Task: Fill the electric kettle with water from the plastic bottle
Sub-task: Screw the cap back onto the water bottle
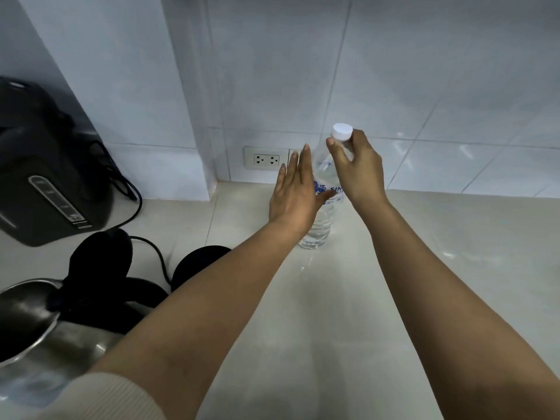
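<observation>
Clear plastic forms the bottle (321, 213), which stands upright on the pale worktop (424, 268) at the far middle of the scene, its long axis vertical and its white cap (342, 130) pointing up, still in place on the neck. The right hand (357, 168) grips the bottle at the top, fingers closed round the neck just under the cap. The left hand (295, 192) is spread flat with straight fingers against the left side of the bottle at the level of its blue-printed label, not closed around it; whether the palm actually touches the plastic I cannot tell. At the near left stands the steel electric kettle (45, 338), its black lid tipped up and its mouth open, well apart from the bottle. Behind the kettle lies its round black base (197, 262) with a cord. At the far left sits a dark hot-water dispenser (45, 165). A wall socket (266, 160) is set in the tiled wall just left of the bottle.
</observation>
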### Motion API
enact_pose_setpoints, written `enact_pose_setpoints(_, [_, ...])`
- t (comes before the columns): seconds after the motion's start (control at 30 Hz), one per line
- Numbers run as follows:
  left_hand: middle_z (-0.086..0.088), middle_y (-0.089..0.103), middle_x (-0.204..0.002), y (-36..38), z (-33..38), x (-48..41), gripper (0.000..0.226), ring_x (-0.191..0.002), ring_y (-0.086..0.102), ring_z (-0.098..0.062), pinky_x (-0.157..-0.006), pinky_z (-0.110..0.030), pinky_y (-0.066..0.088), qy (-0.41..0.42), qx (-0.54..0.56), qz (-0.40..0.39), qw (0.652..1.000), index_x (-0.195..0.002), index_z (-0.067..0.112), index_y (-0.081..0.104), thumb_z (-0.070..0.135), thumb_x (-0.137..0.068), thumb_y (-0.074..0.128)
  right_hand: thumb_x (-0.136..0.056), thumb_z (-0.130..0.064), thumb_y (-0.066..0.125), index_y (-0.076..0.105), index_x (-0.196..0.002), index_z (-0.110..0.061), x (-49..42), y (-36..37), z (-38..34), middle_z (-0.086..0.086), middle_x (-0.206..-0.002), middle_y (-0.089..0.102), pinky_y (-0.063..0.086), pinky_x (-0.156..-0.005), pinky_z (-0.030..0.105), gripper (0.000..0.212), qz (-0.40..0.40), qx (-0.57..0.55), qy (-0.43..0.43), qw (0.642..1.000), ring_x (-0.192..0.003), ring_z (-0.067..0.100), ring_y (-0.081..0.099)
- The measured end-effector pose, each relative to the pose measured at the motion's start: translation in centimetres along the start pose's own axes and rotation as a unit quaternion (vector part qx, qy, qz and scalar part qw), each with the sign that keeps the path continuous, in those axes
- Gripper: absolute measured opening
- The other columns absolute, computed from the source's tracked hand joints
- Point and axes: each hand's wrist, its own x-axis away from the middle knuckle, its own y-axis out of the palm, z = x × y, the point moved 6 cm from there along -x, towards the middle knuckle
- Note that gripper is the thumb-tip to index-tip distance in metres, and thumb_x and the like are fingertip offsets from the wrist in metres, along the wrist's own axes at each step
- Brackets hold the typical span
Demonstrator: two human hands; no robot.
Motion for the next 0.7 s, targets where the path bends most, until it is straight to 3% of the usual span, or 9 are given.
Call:
enact_pose_setpoints(0.13, [-0.007, 0.002, -0.164, 0.0, -0.1, -0.7, 0.096, -0.151, -0.004, -0.017, -0.122, -0.032, -0.003, -0.004, -0.011, -0.014, 1.000, -0.154, 0.009, -0.008, 0.055, -0.092, 0.049, -0.098, -0.040, 0.044, 0.041, -0.139, -0.016, 0.5, 0.6, 0.3, 0.000, -0.134, 0.054, 0.038, -0.092, 0.023, 0.047, -0.032, 0.045, -0.054, 0.997, -0.122, 0.015, 0.050])
enact_pose_setpoints(0.4, [-0.006, 0.000, -0.164, -0.6, -0.2, -0.3, 0.091, -0.151, -0.006, -0.019, -0.122, -0.035, -0.003, -0.020, -0.022, -0.057, 0.998, -0.154, 0.016, -0.012, 0.054, -0.095, 0.046, -0.098, -0.046, 0.040, 0.008, -0.153, -0.012, 2.2, 0.6, 0.8, 0.006, -0.159, 0.023, 0.034, -0.112, 0.041, 0.072, -0.030, 0.159, -0.062, 0.985, -0.142, 0.024, 0.032])
enact_pose_setpoints(0.7, [-0.007, -0.008, -0.163, -1.8, -1.4, 3.7, 0.075, -0.150, -0.009, -0.020, -0.121, -0.036, -0.005, 0.017, -0.074, -0.087, 0.993, -0.155, 0.014, -0.008, 0.041, -0.102, 0.038, -0.102, -0.036, 0.033, 0.006, -0.153, -0.007, 6.1, 0.1, 1.0, 0.009, -0.162, 0.008, 0.018, -0.119, 0.042, 0.064, -0.064, 0.269, -0.038, 0.960, -0.149, 0.023, 0.011])
